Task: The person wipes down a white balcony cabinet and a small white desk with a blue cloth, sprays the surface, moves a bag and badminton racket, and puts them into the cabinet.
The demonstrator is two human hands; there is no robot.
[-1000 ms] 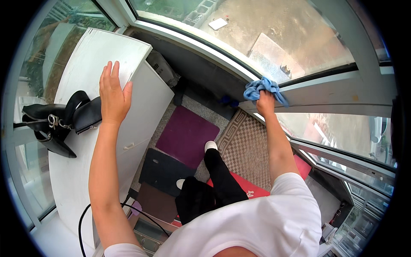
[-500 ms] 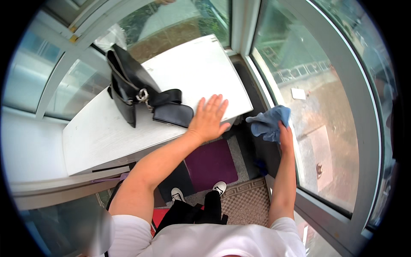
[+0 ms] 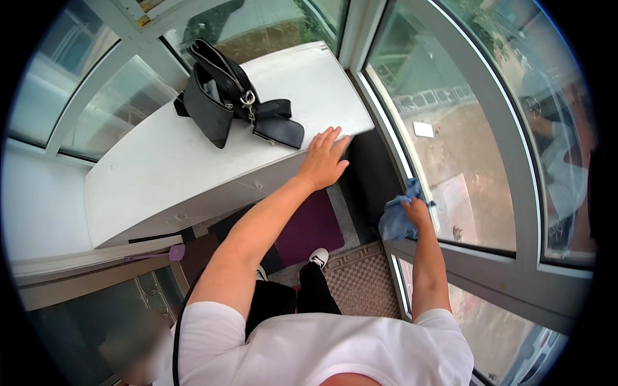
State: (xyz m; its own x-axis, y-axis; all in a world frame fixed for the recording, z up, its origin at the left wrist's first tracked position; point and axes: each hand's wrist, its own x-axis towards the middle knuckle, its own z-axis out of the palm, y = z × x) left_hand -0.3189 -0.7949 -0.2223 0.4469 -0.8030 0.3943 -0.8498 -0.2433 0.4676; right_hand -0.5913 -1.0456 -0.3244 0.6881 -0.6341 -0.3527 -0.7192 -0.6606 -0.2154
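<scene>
Seen from above, a person in a white T-shirt stands in a glazed corner with windows on the left, far and right sides. On the left, a white bench (image 3: 161, 174) with drawer fronts on its near face fills the corner. A black handbag (image 3: 215, 96) stands near its far edge, with a flat black pouch (image 3: 278, 128) lying just to the right of it, touching its strap. To the right of these, the left hand (image 3: 322, 161) lies flat on the near right corner of the bench, fingers spread, its grip open and holding nothing. Below the arm, on the floor, lie a purple mat (image 3: 309, 228) and, to its right, a patterned brown mat (image 3: 364, 289), with 1 white shoe (image 3: 317, 257) where they meet. Farther right, the right hand (image 3: 417, 211) presses a crumpled blue cloth (image 3: 396, 219) against the lower frame of the right window (image 3: 450, 251), its grip closed around the cloth. Through the glass, paved ground shows far below.
</scene>
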